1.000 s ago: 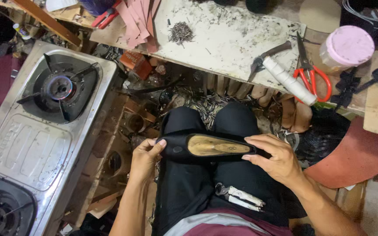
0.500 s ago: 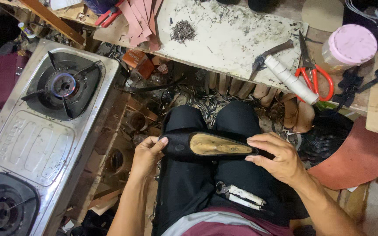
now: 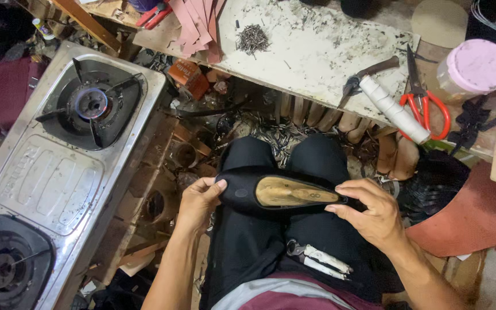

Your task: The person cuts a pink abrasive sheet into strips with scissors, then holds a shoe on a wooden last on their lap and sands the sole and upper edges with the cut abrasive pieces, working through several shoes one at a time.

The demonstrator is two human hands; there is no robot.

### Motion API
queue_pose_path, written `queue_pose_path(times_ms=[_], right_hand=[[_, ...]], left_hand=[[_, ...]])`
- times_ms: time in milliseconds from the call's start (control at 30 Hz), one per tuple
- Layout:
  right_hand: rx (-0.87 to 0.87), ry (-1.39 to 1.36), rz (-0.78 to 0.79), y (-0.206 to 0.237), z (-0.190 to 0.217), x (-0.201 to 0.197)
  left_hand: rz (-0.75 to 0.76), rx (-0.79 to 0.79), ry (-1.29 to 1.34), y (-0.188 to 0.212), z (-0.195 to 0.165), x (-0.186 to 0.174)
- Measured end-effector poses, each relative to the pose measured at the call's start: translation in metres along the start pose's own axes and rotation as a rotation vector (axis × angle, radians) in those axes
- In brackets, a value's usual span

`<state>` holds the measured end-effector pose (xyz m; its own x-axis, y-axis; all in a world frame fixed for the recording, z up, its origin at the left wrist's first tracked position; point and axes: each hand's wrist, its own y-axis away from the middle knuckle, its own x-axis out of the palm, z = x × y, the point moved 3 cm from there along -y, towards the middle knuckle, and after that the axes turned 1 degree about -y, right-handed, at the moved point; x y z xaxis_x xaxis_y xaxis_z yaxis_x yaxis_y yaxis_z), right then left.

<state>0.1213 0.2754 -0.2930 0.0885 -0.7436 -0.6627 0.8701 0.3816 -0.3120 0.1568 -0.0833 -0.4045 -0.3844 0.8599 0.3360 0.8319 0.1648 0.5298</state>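
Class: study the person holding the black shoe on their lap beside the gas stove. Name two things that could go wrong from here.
1. The stove burner seems lit, close to the left hand; a burn is possible.
2. The pliers lie loose on the lap beneath the shoe and right hand; they might slide off.

Single head cam, pointed almost straight down at the wearer's lap. Close range: both forearms enter from the bottom edge, knees sit centre frame. The tabletop [image 3: 317,51] runs across the upper middle to upper right, farther from the lens. A two-burner gas stove [image 3: 58,172] fills the left side, slanting from upper left to lower left. No second view, so no overlap.
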Motion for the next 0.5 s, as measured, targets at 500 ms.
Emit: queue_pose_path(times_ms=[500], right_hand=[[0.065,-0.023,-0.02,0.012,-0.022,0.007]], left_hand=[[0.148,0.028,0.164,-0.002,0.005,-0.015]])
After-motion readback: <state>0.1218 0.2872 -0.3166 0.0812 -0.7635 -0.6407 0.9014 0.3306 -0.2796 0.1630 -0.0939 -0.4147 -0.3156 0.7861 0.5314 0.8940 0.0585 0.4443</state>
